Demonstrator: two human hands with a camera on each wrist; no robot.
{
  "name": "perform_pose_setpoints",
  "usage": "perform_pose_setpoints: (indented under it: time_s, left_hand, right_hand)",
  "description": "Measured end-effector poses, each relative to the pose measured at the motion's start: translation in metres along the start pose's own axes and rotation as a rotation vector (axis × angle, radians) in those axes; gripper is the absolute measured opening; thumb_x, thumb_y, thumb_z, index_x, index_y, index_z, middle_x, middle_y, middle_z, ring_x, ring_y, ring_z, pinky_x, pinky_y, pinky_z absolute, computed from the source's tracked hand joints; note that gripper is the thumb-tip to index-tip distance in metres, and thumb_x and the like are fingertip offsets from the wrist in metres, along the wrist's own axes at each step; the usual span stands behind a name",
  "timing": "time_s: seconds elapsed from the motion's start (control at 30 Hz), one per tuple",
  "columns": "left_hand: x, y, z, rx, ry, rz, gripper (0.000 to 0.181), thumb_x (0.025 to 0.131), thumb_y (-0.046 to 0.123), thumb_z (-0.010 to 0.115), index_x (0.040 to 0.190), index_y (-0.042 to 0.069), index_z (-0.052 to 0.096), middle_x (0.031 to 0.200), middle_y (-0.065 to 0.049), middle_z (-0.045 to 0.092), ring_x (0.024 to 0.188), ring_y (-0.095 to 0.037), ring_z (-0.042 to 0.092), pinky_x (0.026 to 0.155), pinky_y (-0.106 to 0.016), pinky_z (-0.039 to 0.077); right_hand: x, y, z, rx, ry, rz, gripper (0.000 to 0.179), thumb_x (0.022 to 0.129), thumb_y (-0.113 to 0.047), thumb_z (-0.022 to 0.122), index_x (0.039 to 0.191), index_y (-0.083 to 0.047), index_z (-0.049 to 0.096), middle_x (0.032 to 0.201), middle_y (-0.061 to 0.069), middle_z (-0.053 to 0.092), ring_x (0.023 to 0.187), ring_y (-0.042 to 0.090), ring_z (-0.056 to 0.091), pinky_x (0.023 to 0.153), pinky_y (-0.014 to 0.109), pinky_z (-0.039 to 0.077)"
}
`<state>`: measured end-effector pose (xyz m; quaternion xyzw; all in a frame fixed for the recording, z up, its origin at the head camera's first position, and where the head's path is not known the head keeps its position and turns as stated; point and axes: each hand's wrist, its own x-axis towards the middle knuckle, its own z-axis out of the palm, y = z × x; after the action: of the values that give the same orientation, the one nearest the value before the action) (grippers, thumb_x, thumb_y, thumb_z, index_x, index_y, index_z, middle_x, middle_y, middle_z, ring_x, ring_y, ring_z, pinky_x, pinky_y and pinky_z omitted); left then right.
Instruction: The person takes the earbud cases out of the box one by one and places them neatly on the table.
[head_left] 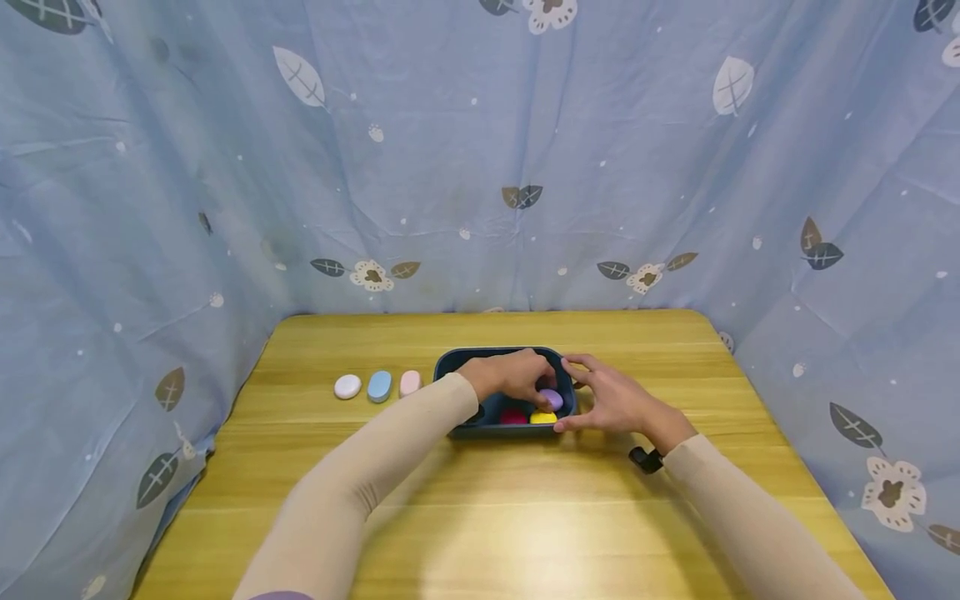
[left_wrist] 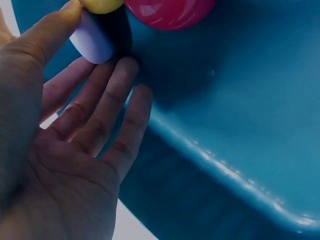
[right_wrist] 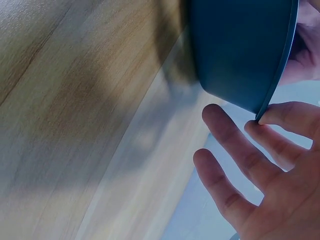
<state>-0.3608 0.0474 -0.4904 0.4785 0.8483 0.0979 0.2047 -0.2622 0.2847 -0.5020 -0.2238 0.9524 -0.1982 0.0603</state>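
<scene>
A dark blue bin (head_left: 495, 432) stands on the table with smooth rounded pieces inside. My left hand (head_left: 513, 373) reaches down into its right part, thumb and fingertips about a lavender oval piece (head_left: 551, 400); the left wrist view shows this piece (left_wrist: 95, 42) between them. Close to the thumb lies a yellow piece (head_left: 543, 417), with a magenta piece (head_left: 513, 416) to its left. At the bin's right end, my right hand (head_left: 611, 398) holds the rim, fingers spread. Two of its fingertips touch the rim corner of the bin (right_wrist: 240, 55) in the right wrist view.
Left of the bin, a white piece (head_left: 347, 387), a light blue piece (head_left: 379, 387) and a pink piece (head_left: 410, 382) stand in a row on the wooden table (head_left: 517, 517). A patterned blue curtain (head_left: 465, 167) surrounds the table's back and sides.
</scene>
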Motion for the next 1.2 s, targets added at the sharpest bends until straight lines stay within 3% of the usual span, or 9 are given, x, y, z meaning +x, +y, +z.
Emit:
perform_pose_setpoints:
  time_s: [0.27,0.57,0.83,1.03,1.2]
  left_hand:
    - [-0.009,-0.003,-0.004,-0.015,0.041,-0.002,0.042,0.108,0.039,0.086,0.14,0.011,0.081,0.13,-0.003,0.085,0.109,-0.013,0.075,0.108,-0.03,0.064]
    - [-0.043,-0.003,-0.015,-0.012,0.164,-0.015,0.048,0.107,0.037,0.088,0.145,0.009,0.078,0.135,-0.008,0.076,0.113,-0.018,0.07,0.106,-0.032,0.064]
    - [-0.09,-0.008,-0.016,-0.017,0.313,-0.024,0.046,0.105,0.034,0.089,0.142,0.009,0.079,0.128,-0.009,0.074,0.109,-0.022,0.07,0.102,-0.036,0.063]
    - [-0.135,-0.02,-0.009,-0.038,0.407,-0.104,0.043,0.106,0.036,0.086,0.142,0.012,0.077,0.131,-0.006,0.072,0.11,-0.02,0.07,0.101,-0.036,0.063]
    - [-0.171,-0.032,-0.001,-0.058,0.474,-0.186,0.042,0.106,0.035,0.087,0.141,0.014,0.076,0.131,-0.005,0.072,0.113,-0.027,0.073,0.103,-0.041,0.065]
  right_hand:
    - [-0.001,-0.001,0.001,0.011,0.001,0.008,0.127,0.09,-0.084,0.086,0.182,-0.008,0.039,0.188,0.015,0.039,0.158,0.05,0.058,0.12,0.069,0.057]
    - [0.0,-0.004,0.002,0.007,0.0,0.015,0.128,0.091,-0.084,0.085,0.181,-0.007,0.039,0.188,0.016,0.039,0.158,0.05,0.058,0.121,0.07,0.057]
    - [-0.002,-0.003,0.003,-0.024,0.032,0.003,0.129,0.089,-0.085,0.086,0.18,-0.005,0.042,0.187,0.016,0.041,0.158,0.05,0.059,0.121,0.07,0.056]
    - [-0.003,-0.003,0.007,-0.026,0.054,-0.008,0.128,0.089,-0.083,0.087,0.179,-0.004,0.043,0.186,0.019,0.042,0.158,0.05,0.059,0.12,0.071,0.057]
    - [-0.003,-0.004,0.009,-0.021,0.059,0.001,0.127,0.09,-0.082,0.087,0.18,-0.005,0.041,0.187,0.018,0.04,0.157,0.049,0.06,0.119,0.072,0.057]
